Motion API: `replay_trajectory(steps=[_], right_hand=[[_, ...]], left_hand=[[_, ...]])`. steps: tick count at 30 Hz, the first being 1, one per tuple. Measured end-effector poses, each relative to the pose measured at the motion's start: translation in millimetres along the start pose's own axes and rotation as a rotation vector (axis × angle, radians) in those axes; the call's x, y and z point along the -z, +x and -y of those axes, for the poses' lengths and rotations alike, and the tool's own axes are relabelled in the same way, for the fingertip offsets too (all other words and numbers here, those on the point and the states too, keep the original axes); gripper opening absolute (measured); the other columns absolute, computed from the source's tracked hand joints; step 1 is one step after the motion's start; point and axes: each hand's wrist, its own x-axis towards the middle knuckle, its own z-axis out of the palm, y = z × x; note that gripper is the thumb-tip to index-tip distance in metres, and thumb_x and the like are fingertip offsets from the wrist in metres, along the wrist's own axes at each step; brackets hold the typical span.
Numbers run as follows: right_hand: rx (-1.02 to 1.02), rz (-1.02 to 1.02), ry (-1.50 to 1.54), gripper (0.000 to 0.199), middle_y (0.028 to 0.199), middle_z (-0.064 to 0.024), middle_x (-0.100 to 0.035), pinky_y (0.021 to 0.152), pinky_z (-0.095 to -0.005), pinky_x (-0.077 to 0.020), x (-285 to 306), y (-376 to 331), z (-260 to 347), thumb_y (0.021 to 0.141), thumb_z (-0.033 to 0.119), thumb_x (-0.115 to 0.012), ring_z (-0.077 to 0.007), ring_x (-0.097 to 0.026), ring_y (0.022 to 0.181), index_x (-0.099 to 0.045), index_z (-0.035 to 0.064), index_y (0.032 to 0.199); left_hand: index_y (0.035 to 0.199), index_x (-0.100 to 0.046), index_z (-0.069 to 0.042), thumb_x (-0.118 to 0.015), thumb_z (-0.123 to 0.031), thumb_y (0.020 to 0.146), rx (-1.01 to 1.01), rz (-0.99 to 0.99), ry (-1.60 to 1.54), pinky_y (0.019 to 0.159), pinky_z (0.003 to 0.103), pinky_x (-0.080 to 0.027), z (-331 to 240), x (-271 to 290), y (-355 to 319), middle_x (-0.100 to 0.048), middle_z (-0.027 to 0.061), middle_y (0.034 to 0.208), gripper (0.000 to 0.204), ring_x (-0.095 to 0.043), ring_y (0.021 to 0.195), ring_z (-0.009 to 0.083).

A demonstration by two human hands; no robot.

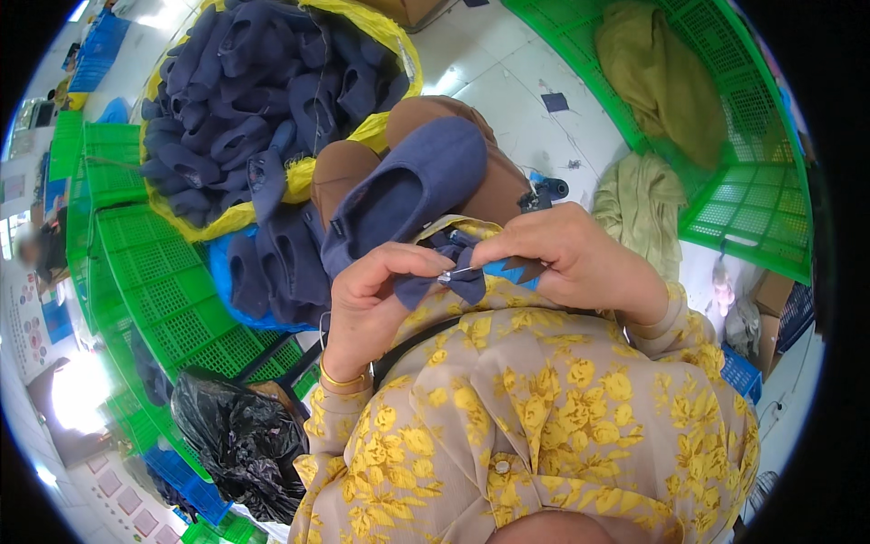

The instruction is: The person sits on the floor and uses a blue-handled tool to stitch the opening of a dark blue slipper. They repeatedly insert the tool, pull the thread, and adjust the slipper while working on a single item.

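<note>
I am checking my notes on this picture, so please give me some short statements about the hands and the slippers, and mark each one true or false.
1. The right hand holds a small tool with a blue handle. True.
2. The left hand rests flat on the green crate. False: it pinches a piece of dark blue fabric at the tool's metal tip.
3. A blue slipper lies on the person's lap. True.
4. The yellow sack is filled with red slippers. False: the slippers in it are dark blue.
5. A black plastic bag lies at the lower left. True.
</note>
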Motion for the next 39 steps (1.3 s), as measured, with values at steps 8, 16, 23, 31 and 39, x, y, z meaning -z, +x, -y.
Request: replay_trajectory(steps=[8, 16, 23, 31, 39], right_hand=[[0.08, 0.048, -0.069, 0.041, 0.092, -0.0129, -0.069, 0.069, -0.0393, -0.0521, 1, 1, 1, 0.066, -0.007, -0.061, -0.0337, -0.064, 0.081, -0.066, 0.0036, 0.105], [0.068, 0.103, -0.065, 0.041, 0.091, -0.0123, -0.069, 0.07, -0.0393, -0.0525, 4, 2, 6, 0.066, -0.006, -0.061, -0.0337, -0.065, 0.083, -0.065, 0.0037, 0.105], [0.078, 0.128, -0.104, 0.034, 0.088, -0.012, -0.068, 0.069, -0.0397, -0.052, 5, 2, 13, 0.068, -0.002, -0.061, -0.0331, -0.065, 0.081, -0.067, 0.0043, 0.101], [0.116, 0.199, -0.074, 0.035, 0.086, -0.0132, -0.068, 0.068, -0.0397, -0.0514, 5, 2, 7, 0.068, -0.003, -0.058, -0.0336, -0.064, 0.079, -0.067, 0.0037, 0.101], [-0.057, 0.229, 0.08, 0.046, 0.092, -0.0128, -0.069, 0.072, -0.0397, -0.0527, -8, -13, -8, 0.064, -0.008, -0.054, -0.0336, -0.065, 0.083, -0.068, 0.0079, 0.105]], left_hand=[[0.094, -0.065, 0.001, -0.066, 0.011, 0.081, -0.06, 0.051, 0.063, 0.088, 0.032, -0.053, -2, 3, 0, -0.068, 0.013, 0.102, 0.016, -0.065, 0.097, 0.0204], [0.09, -0.067, 0.0, -0.066, 0.012, 0.08, -0.045, 0.06, 0.067, 0.087, 0.032, -0.053, -6, 3, -1, -0.068, 0.0132, 0.101, 0.015, -0.066, 0.096, 0.0211], [0.089, -0.067, 0.001, -0.067, 0.011, 0.08, -0.066, 0.087, 0.103, 0.085, 0.032, -0.054, -4, 4, -2, -0.069, 0.0139, 0.099, 0.014, -0.067, 0.094, 0.0216], [0.09, -0.067, 0.002, -0.067, 0.009, 0.082, 0.038, 0.145, 0.014, 0.084, 0.032, -0.054, -1, 0, -1, -0.069, 0.0143, 0.097, 0.01, -0.067, 0.092, 0.0212], [0.1, -0.066, 0.003, -0.064, 0.006, 0.088, 0.181, 0.181, -0.2, 0.078, 0.027, -0.055, 12, -6, -12, -0.065, 0.0108, 0.105, 0.013, -0.066, 0.091, 0.0174]])
